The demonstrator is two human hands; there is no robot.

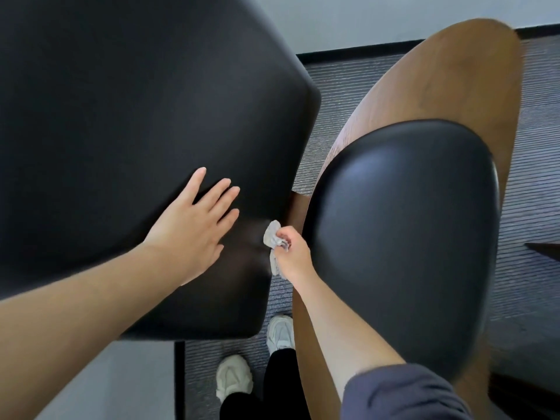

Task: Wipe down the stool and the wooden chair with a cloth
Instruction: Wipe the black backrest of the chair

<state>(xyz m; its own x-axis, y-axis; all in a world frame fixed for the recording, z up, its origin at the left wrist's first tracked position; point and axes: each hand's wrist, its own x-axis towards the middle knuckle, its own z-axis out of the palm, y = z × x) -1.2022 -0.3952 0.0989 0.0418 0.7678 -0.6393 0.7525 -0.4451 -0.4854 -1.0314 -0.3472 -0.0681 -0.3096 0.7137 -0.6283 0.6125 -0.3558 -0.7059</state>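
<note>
Left hand [194, 225] rests flat, fingers straight, on the stool [136, 116]; right hand [292, 253] grips the cloth [271, 235] against its edge, beside the chair [424, 86].

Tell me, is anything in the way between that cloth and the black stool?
Nothing visible. The cloth, pinched in the right hand, is at the side edge of the stool; the left hand rests flat on top, clear of it.

Stool [121, 116] left, wooden chair [439, 80] just beside on right, both on floor [348, 110]. Left grip [194, 228] on stool top nr right edge; cloth [271, 236] w/ right grip [294, 253] at that edge.
</note>
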